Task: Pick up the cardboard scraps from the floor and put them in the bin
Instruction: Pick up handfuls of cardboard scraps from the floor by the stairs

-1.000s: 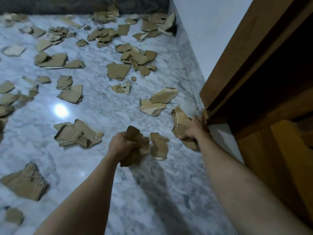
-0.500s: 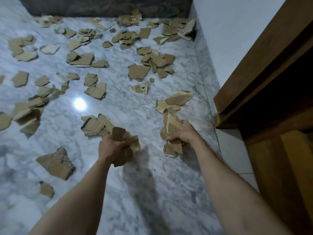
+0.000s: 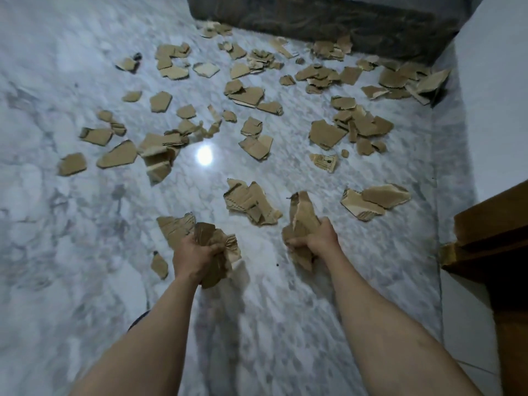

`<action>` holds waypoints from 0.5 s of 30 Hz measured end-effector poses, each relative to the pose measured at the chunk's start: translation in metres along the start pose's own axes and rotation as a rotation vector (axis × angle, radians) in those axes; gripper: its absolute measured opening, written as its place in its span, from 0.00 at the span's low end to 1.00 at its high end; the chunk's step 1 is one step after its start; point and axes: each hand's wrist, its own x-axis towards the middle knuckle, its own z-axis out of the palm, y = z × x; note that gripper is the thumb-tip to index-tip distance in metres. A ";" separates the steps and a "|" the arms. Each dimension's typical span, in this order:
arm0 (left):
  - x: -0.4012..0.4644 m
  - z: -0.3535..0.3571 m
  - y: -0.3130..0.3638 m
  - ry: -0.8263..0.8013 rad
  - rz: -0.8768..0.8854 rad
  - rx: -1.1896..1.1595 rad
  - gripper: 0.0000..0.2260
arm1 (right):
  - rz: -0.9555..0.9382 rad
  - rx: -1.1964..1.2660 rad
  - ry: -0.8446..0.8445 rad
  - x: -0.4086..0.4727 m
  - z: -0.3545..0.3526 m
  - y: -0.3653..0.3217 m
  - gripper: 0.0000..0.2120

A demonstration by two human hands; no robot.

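Observation:
Several torn brown cardboard scraps [image 3: 251, 204] lie scattered over the white marble floor [image 3: 85, 224], thickest toward the far wall. My left hand [image 3: 194, 254] is shut on a crumpled bunch of scraps [image 3: 223, 247] held above the floor. My right hand [image 3: 317, 238] grips another bunch of scraps [image 3: 303, 218] that sticks up and down out of the fist. No bin is in view.
A dark patterned piece of furniture [image 3: 328, 21] runs along the back. A white wall [image 3: 494, 110] and a wooden door frame [image 3: 491, 238] close off the right side. A lamp glare [image 3: 204, 155] shines on the floor mid-scene.
The view has swung left and both hands, still full of scraps, have shifted left away from the wooden frame. My right hand has lifted its scraps off the floor.

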 end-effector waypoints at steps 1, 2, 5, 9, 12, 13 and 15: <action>0.005 -0.006 -0.003 0.039 -0.013 -0.002 0.13 | -0.014 0.070 -0.051 0.004 0.015 -0.020 0.42; 0.013 -0.012 -0.007 0.071 -0.029 -0.003 0.14 | -0.040 0.109 -0.091 0.009 0.030 -0.037 0.45; 0.038 -0.025 -0.016 0.124 -0.060 -0.006 0.16 | -0.114 0.027 -0.141 0.028 0.071 -0.083 0.59; 0.075 -0.029 -0.024 0.153 -0.056 -0.034 0.15 | -0.062 -0.260 -0.125 0.057 0.119 -0.110 0.68; 0.091 -0.025 -0.029 0.150 -0.089 -0.015 0.27 | -0.012 -0.538 0.026 0.063 0.142 -0.108 0.57; 0.092 -0.023 -0.030 0.160 -0.135 -0.018 0.34 | -0.026 -0.599 0.063 0.063 0.145 -0.107 0.53; 0.092 -0.021 -0.029 0.210 -0.243 0.033 0.45 | -0.069 -0.674 0.084 0.062 0.147 -0.109 0.49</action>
